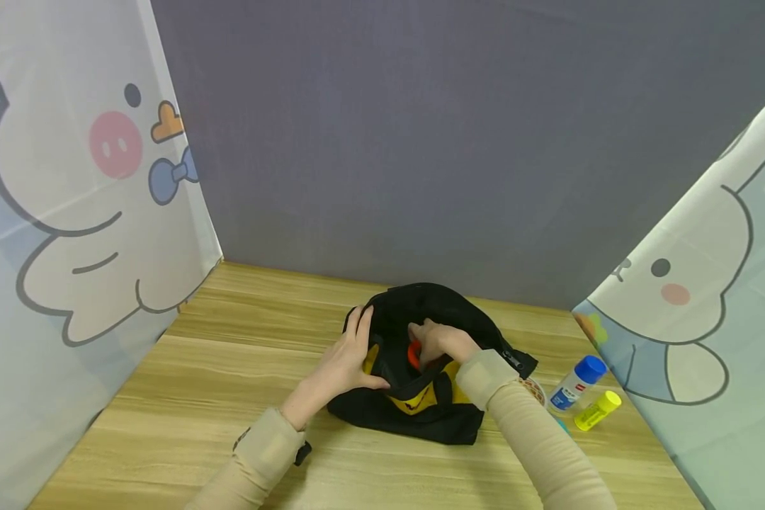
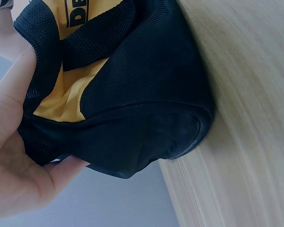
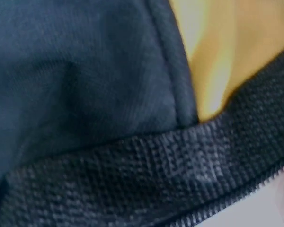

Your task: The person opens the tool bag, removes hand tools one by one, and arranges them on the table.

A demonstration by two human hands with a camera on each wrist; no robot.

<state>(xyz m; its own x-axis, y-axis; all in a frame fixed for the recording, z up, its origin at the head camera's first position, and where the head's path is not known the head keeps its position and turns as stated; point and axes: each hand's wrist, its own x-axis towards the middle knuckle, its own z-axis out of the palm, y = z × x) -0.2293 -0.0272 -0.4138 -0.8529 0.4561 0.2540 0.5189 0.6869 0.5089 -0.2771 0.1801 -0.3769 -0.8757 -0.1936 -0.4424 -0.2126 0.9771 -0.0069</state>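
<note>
A black and yellow zippered tool bag (image 1: pixel 421 418) stands on the table with its mouth spread wide. My left hand (image 1: pixel 347 354) holds the mouth at its left side, thumb along the near rim and fingers at the far rim. In the left wrist view, thumb and fingers grip the bag's dark edge (image 2: pixel 42 80). My right hand (image 1: pixel 436 341) reaches down inside, its fingers curled at a red, curved thing (image 1: pixel 414 354), most of which is hidden. The right wrist view shows only the bag's mesh band and zipper (image 3: pixel 132 175) close up.
Right of the bag stand a white glue stick with a blue cap (image 1: pixel 576 384) and a smaller yellow tube (image 1: pixel 598 411). A round patterned thing (image 1: pixel 533 389) and a bit of teal show past my right forearm. A grey cloth wall (image 1: pixel 389 142) closes the table's back.
</note>
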